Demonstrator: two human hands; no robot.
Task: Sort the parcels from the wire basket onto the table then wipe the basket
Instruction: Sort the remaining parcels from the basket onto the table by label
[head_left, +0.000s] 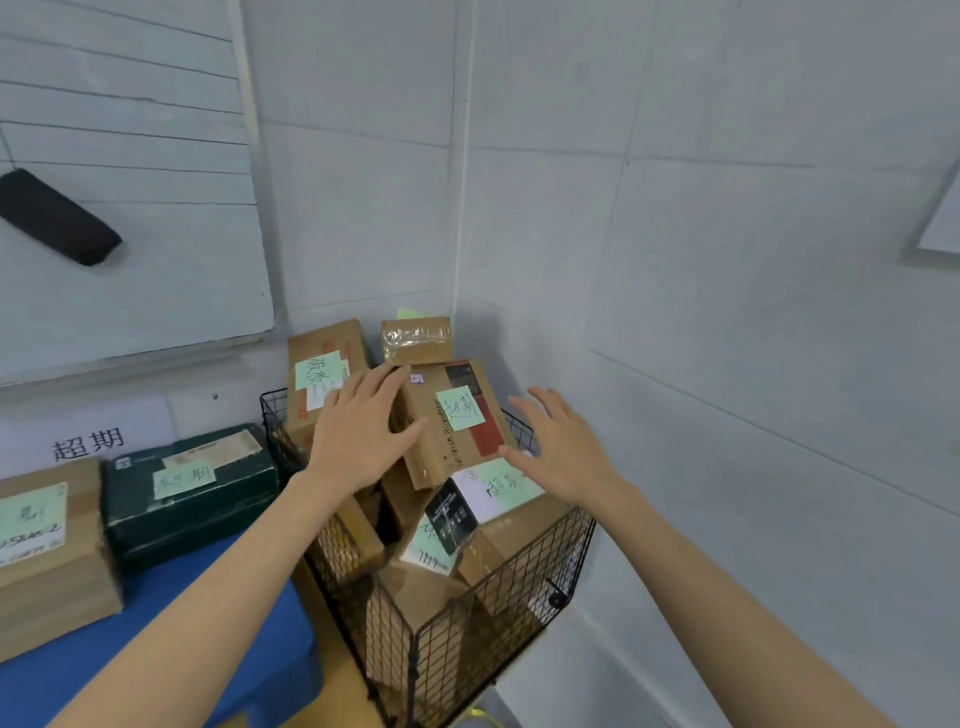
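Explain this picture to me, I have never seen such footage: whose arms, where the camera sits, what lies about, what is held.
No machine: a person wears a camera on the head, looking forward and down, so these arms are their own. The left hand and right hand are open, spread on either side of the top parcel, a cardboard box with a green note; nothing is held. It tops the other boxes in the black wire basket in a wall corner. On the blue table to the left lie a dark green parcel and a brown box, each similarly labelled.
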